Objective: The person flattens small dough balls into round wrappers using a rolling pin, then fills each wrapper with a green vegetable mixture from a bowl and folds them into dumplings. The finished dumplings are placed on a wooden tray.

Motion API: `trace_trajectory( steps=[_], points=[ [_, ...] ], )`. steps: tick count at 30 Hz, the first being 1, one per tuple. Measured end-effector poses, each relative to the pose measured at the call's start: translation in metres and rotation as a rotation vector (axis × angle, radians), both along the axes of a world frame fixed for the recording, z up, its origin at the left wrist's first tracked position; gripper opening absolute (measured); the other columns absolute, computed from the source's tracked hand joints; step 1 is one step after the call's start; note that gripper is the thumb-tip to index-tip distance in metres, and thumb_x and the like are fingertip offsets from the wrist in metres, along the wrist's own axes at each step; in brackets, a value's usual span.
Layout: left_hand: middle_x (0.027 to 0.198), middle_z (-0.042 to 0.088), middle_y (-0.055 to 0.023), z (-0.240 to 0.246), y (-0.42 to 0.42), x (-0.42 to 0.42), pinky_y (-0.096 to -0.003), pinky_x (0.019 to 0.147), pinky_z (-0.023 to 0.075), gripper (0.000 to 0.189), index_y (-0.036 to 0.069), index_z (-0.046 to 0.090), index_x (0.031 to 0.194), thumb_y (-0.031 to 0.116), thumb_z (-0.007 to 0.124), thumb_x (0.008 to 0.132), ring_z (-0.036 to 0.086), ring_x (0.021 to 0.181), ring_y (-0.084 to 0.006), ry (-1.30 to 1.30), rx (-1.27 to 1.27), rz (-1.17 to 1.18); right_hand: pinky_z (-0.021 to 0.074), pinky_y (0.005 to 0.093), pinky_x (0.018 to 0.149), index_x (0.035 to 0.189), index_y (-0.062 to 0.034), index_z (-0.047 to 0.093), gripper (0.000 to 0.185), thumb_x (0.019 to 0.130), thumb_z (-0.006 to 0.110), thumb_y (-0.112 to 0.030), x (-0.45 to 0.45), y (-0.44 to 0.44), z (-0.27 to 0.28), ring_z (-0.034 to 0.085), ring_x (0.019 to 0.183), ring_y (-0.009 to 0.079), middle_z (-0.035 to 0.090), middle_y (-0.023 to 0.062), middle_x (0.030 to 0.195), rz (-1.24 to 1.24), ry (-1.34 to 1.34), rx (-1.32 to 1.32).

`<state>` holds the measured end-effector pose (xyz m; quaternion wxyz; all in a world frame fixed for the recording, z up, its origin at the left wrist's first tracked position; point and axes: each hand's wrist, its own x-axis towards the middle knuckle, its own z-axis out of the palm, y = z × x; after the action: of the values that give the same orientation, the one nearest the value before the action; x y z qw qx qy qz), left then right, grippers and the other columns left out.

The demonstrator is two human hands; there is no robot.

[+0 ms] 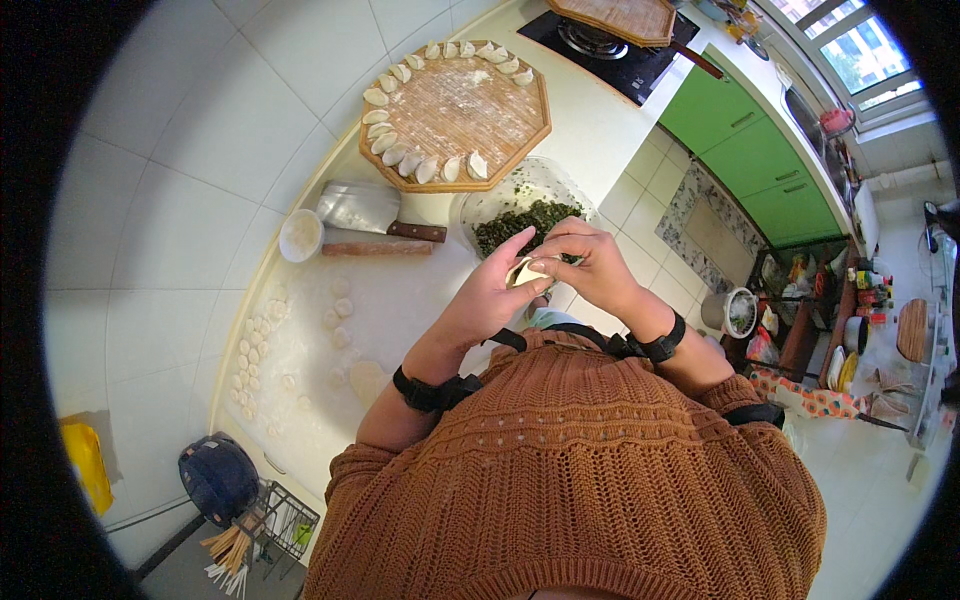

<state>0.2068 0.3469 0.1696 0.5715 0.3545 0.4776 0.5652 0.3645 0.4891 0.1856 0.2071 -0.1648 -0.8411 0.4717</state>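
Observation:
Between both hands a dumpling (531, 274) of pale dough is held, folded partly over its dark filling. My left hand (491, 289) cups it from one side, while the fingers of my right hand (581, 259) pinch its edge. Just beyond them stands a clear bowl (469, 217) with chopped green filling (517, 221). Farther off, an octagonal wooden board (465, 112) dusted with flour carries folded dumplings (394, 154) along its rim. Flattened dough (367, 382) and small dough pieces (251, 360) lie on the floured worktop (390, 300) to my left.
A cleaver (360, 210) and a rolling pin (379, 248) lie beside a small white bowl of flour (301, 235). Past the board is a gas hob (592, 41) with another wooden board (622, 16) over it. A wire rack (289, 517) hangs at the worktop's near left end.

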Motion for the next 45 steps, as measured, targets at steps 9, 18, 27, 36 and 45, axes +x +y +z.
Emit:
trace_trajectory(
  steps=[9, 18, 27, 36, 45],
  points=[
    [0.120, 0.073, -0.0092, 0.008, 0.001, -0.008, -0.0279, 0.092, 0.0570, 0.038, -0.006, 0.060, 0.138, 0.012, 0.066, 0.105, 0.069, 0.104, -0.0126, 0.164, -0.064, 0.114, 0.0540, 0.0376, 0.083, 0.108, -0.0042, 0.079, 0.018, 0.091, 0.079, -0.011, -0.008, 0.002, 0.001, 0.066, 0.095, 0.0249, 0.071, 0.0090, 0.101, -0.024, 0.160, 0.172],
    [0.120, 0.074, -0.0131, 0.010, 0.004, -0.006, -0.0307, 0.098, 0.0592, 0.026, -0.004, 0.068, 0.126, 0.013, 0.064, 0.107, 0.071, 0.109, -0.0174, -0.118, 0.109, 0.435, 0.0333, 0.0402, 0.120, 0.162, -0.0012, 0.036, 0.072, 0.108, 0.058, -0.043, -0.025, -0.005, -0.005, 0.046, 0.137, 0.0252, 0.048, 0.0145, 0.153, 0.002, 0.029, -0.300],
    [0.112, 0.076, -0.0058, 0.013, 0.001, -0.004, -0.0242, 0.087, 0.0542, 0.023, -0.002, 0.073, 0.119, 0.015, 0.071, 0.104, 0.067, 0.100, -0.0082, 0.009, 0.120, 0.362, 0.0370, 0.0459, 0.117, 0.155, -0.0002, 0.047, 0.061, 0.109, 0.055, -0.040, -0.034, -0.012, 0.006, 0.051, 0.136, 0.0359, 0.054, 0.0218, 0.148, 0.038, 0.071, 0.045],
    [0.105, 0.075, -0.0063, 0.013, 0.001, -0.006, -0.0242, 0.083, 0.0547, 0.023, -0.002, 0.058, 0.121, 0.010, 0.068, 0.105, 0.067, 0.097, -0.0080, -0.005, 0.154, 0.310, 0.0380, 0.0497, 0.112, 0.126, 0.0011, 0.070, 0.038, 0.105, 0.058, -0.028, -0.036, -0.014, 0.018, 0.057, 0.126, 0.0385, 0.070, 0.0167, 0.130, -0.042, 0.065, 0.289],
    [0.113, 0.075, -0.0177, 0.010, 0.001, -0.007, -0.0278, 0.088, 0.0561, 0.044, 0.000, 0.040, 0.135, 0.007, 0.069, 0.103, 0.069, 0.100, -0.0135, 0.080, 0.162, 0.368, 0.0464, 0.0411, 0.100, 0.129, -0.0059, 0.074, 0.033, 0.101, 0.069, -0.024, -0.031, -0.019, 0.023, 0.060, 0.116, 0.0285, 0.066, 0.0111, 0.121, -0.146, 0.071, 0.196]
  ],
)
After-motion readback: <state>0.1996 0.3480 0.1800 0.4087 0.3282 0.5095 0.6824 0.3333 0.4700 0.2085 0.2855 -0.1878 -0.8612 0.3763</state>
